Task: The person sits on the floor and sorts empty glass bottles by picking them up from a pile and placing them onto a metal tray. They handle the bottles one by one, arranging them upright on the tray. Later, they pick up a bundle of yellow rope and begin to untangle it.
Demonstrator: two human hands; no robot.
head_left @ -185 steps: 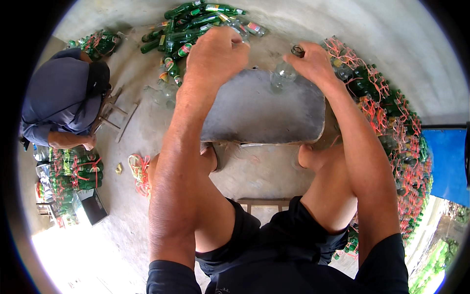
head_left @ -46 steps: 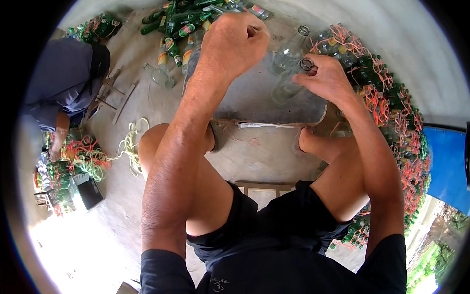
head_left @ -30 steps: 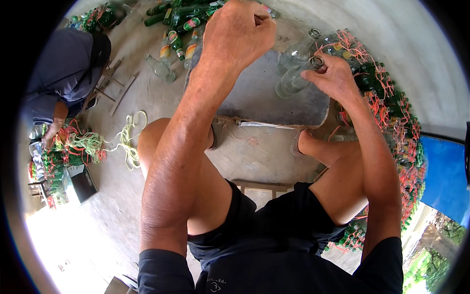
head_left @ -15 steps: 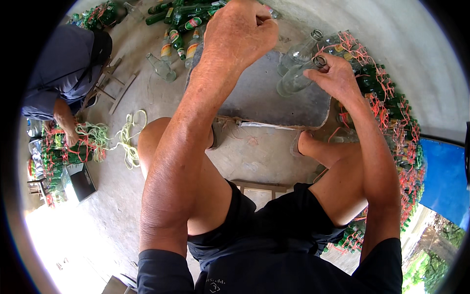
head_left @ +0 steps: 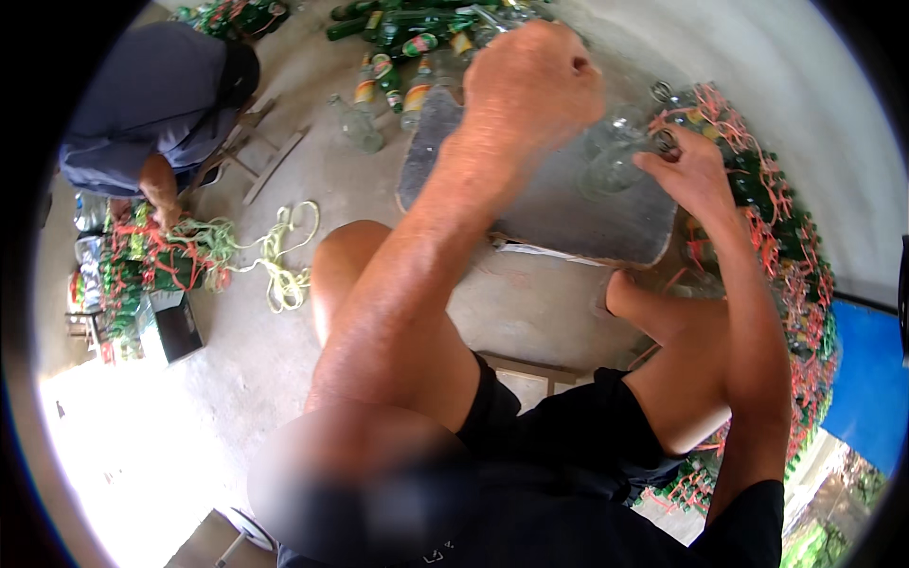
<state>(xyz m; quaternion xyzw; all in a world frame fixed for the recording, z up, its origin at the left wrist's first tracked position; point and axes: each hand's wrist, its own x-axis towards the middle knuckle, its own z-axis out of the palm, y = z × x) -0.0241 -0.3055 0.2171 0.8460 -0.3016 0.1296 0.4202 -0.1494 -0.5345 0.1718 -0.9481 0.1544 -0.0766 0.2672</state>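
My right hand (head_left: 689, 172) pinches the neck of a clear glass bottle (head_left: 609, 174), tilted with its base over a dark grey low table (head_left: 540, 223). Close behind it is a second clear bottle (head_left: 627, 123), partly covered and blurred. My left hand (head_left: 535, 80) is closed in a fist above the far side of the table. Its fingers curl away from view, so whatever it grips is hidden. Green bottles (head_left: 407, 28) lie heaped beyond that fist, and a lone clear bottle (head_left: 358, 128) leans on the floor left of the table.
Along the wall at right runs a long stack of bottles tied with red string (head_left: 772, 246). At left a co-worker (head_left: 151, 95) bends over tied green bottles (head_left: 175, 270). Pale yellow rope (head_left: 284, 256) lies on the floor near my left knee. A blue panel (head_left: 871, 379) stands far right.
The view has shifted, so the surroundings appear farther right. My left fist has moved right, toward the bottles. My right hand still grips the clear bottle's neck.
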